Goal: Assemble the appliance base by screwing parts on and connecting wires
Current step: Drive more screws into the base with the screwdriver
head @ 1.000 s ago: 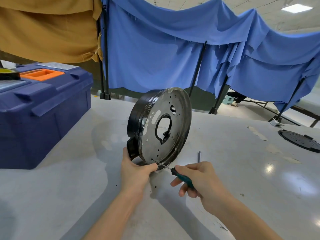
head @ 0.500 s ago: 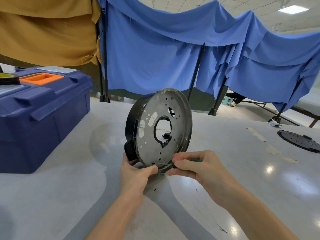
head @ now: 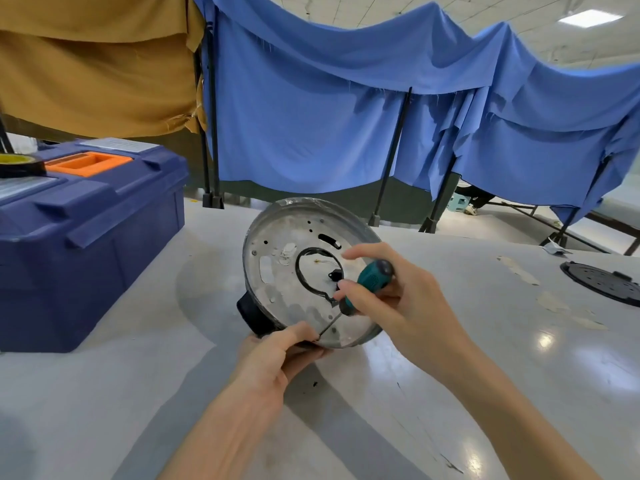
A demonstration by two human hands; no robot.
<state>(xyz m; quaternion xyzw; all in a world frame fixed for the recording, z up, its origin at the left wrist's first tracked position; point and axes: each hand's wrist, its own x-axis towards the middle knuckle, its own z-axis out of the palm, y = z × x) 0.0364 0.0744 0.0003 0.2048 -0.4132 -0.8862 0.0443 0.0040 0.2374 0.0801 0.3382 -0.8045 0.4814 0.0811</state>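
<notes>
Two hands shared the work at the centre of the frame. The left hand (head: 273,355) was curled round the lower rim of the appliance base (head: 277,237), thumb on the metal face. The base was propped at a tilt with that face towards the camera. Whether its edge touched the table (head: 104,393) could not be told. The right hand (head: 391,299) was clamped on the green handle of a screwdriver (head: 372,278), fingers wrapped round it. The thin shaft ran down and left to a point on the rim just beside the left thumb.

The step looked like driving a rim screw. It would have gone best with the shaft held square to the plate, steady pressure along it, and the left hand bracing the base against the turn. The thumb sat very near the tip, so a slip could have caught it.

At centre left stood a blue toolbox (head: 86,254) with its lid down and its contents hidden. An orange recess (head: 88,164) in the lid showed nothing inside, and a roll of tape (head: 17,164) lay on the lid at the frame's left edge. The base's own central opening showed a small black part and some fine wires. A black disc (head: 602,282) lay well apart at the right.
</notes>
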